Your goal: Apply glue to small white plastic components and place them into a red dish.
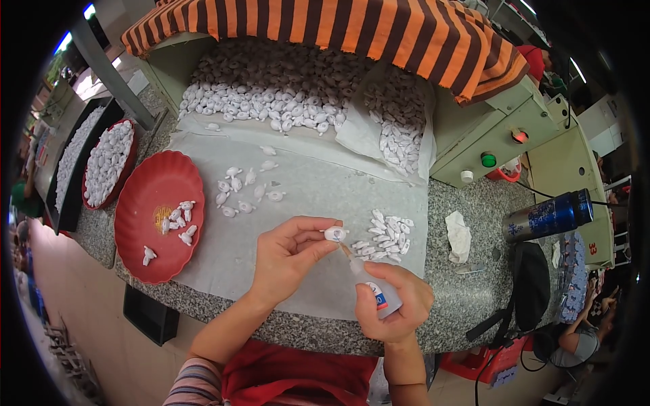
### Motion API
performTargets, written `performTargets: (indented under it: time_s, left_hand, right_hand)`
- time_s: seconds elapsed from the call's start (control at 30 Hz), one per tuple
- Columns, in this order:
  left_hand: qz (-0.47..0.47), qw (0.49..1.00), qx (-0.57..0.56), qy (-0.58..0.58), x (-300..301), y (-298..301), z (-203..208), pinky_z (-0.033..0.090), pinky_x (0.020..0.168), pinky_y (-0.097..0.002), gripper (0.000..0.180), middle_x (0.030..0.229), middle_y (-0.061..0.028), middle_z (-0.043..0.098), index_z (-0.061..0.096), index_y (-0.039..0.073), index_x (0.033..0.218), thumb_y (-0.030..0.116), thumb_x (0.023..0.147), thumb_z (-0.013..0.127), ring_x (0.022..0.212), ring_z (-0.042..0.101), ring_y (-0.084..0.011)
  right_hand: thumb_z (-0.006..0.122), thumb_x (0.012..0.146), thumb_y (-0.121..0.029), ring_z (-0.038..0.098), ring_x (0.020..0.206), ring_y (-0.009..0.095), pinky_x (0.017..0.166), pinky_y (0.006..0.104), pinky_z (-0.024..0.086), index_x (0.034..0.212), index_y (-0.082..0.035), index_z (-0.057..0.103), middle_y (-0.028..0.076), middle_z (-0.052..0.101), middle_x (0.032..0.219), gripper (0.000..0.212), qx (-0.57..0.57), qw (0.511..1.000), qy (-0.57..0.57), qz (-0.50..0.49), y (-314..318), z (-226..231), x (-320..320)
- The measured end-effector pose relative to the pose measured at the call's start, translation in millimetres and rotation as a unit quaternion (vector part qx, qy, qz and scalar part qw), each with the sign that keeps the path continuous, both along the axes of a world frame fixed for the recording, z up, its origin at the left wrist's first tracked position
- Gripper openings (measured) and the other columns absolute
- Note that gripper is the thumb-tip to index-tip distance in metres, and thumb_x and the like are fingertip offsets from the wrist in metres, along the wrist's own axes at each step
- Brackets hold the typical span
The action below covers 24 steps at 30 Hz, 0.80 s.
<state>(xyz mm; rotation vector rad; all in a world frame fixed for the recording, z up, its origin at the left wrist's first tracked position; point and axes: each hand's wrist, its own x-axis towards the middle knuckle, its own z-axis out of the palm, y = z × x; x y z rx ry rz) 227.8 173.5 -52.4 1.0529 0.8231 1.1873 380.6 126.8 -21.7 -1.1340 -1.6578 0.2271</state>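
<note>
My left hand (288, 260) pinches a small white figurine part (334, 234) with a dark mark between thumb and fingers, over the paper-covered bench. My right hand (399, 301) is wrapped round a translucent white glue bottle (384, 298) with a blue and red label. Its thin nozzle tilts up toward the part and ends close beside it; I cannot tell whether they touch. Just beyond my right hand lies a pile of small, longish white pieces (389, 235). Several rounder white pieces (250, 177) are scattered past my left hand.
A red scalloped dish (128, 233) with several joined white figurines (178, 215) stands at left, near a filled red basket (108, 166). Masses of white parts (271, 101) fill the green-sided box under a striped cloth (325, 24). At right are crumpled tissue (458, 237) and a blue flask (548, 215).
</note>
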Motion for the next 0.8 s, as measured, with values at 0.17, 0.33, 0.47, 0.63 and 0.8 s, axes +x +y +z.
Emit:
performTargets:
  time_s: [0.17,0.33,0.47,0.63,0.8]
  left_hand:
    - [-0.001,1.0,-0.006,-0.002,0.2,-0.6,1.3,0.051,0.076,-0.0268,0.025,0.101,-0.0159,0.059,0.054,-0.007,0.101,-0.01,0.076,0.056,0.088,0.06,-0.0164]
    - [0.001,1.0,-0.002,-0.001,0.6,-0.1,0.7,0.051,0.076,-0.0269,0.025,0.101,-0.0157,0.059,0.054,-0.007,0.101,-0.01,0.076,0.056,0.087,0.06,-0.0163]
    - [0.002,1.0,0.0,0.002,0.9,0.5,1.1,0.051,0.075,-0.0269,0.025,0.101,-0.0158,0.059,0.054,-0.008,0.101,-0.01,0.076,0.056,0.086,0.06,-0.0163]
    - [-0.014,1.0,-0.006,0.003,-0.6,-0.5,-0.3,0.049,0.078,-0.025,0.025,0.103,-0.0136,0.058,0.053,-0.006,0.103,-0.007,0.078,0.056,0.09,0.059,-0.0161]
    - [-0.003,1.0,-0.002,0.006,0.3,-1.0,1.4,0.05,0.077,-0.0258,0.025,0.102,-0.015,0.059,0.053,-0.007,0.101,-0.008,0.077,0.057,0.087,0.06,-0.0165]
  right_hand:
    - [0.063,0.059,-0.004,0.062,0.058,0.021,0.054,0.0264,0.048,0.079,0.001,0.06,0.012,0.062,0.071,0.021,0.0,1.0,0.0,-0.006,0.2,1.3,-0.4]
    - [0.063,0.059,-0.004,0.061,0.057,0.021,0.053,0.0262,0.048,0.079,0.001,0.06,0.012,0.062,0.07,0.021,0.009,1.0,-0.002,-0.001,1.1,0.7,-0.2]
    - [0.063,0.059,-0.004,0.061,0.056,0.021,0.052,0.0259,0.048,0.079,0.001,0.06,0.012,0.062,0.069,0.021,0.001,1.0,-0.003,0.009,0.2,0.5,1.3]
    - [0.065,0.059,-0.002,0.06,0.053,0.021,0.049,0.0261,0.047,0.084,0.0,0.06,0.01,0.063,0.071,0.026,0.022,1.0,-0.002,0.01,3.0,-1.2,2.1]
    - [0.065,0.059,-0.002,0.06,0.054,0.021,0.049,0.0261,0.047,0.084,0.001,0.06,0.011,0.063,0.071,0.025,0.025,1.0,0.0,0.003,3.2,-1.7,2.7]
